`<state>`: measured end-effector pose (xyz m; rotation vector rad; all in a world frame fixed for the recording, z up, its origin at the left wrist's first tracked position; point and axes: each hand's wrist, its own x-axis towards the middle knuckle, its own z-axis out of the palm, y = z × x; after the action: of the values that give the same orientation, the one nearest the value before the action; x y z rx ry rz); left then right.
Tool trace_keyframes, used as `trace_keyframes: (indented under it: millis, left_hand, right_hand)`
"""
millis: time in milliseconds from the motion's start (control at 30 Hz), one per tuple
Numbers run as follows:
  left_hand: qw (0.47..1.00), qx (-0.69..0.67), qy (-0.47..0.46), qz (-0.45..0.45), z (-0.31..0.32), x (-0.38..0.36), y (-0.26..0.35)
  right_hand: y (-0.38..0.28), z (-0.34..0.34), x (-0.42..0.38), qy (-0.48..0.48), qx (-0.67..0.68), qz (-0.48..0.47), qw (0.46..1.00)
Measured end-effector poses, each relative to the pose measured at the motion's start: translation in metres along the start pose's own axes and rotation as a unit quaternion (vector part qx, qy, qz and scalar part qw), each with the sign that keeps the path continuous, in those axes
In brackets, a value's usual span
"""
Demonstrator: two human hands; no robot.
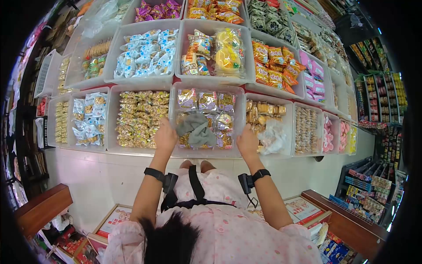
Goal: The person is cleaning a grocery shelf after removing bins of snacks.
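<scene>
A translucent plastic bin (206, 152) stands in the front row, right before me. My left hand (166, 137) is closed at its left rim, and my right hand (247, 141) is closed at its right rim; the fingertips are partly hidden. Inside the bin lie several square packaged snacks (207, 100). A crumpled grey cloth (200, 130) rests on top of them. Beside my right hand, a clear plastic bag (272, 137) sits in the neighbouring bin over brown packaged snacks (265, 108). Gold-wrapped snacks (143, 119) fill the bin beside my left hand.
Behind are more bins with blue-and-white packets (147, 53), yellow packages (229, 53) and orange bags (274, 66). Shelves of goods (380, 99) line the right side. Wooden-edged display stands (347, 220) are at both sides behind me. Pale tiled floor (105, 176) lies below.
</scene>
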<state>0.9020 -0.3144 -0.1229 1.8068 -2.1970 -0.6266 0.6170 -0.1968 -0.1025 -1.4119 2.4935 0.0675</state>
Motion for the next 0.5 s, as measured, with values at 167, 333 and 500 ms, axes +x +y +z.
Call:
trace_keyframes:
  millis: [167,333,500]
  left_hand:
    - [1.0,0.02,-0.014,0.005,-0.003,0.002,0.003]
    - [0.997,0.05,-0.061,-0.019,-0.019,-0.005,0.009]
    - [0.971,0.066,-0.222,-0.048,-0.043,-0.053,-0.017]
  right_hand:
    - [0.0,-0.003,0.0,0.016,0.014,-0.01,1.0]
    - [0.009,0.0,-0.014,0.068,0.04,-0.031,0.996]
    - [0.033,0.003,-0.055,-0.141,0.145,0.01,0.979]
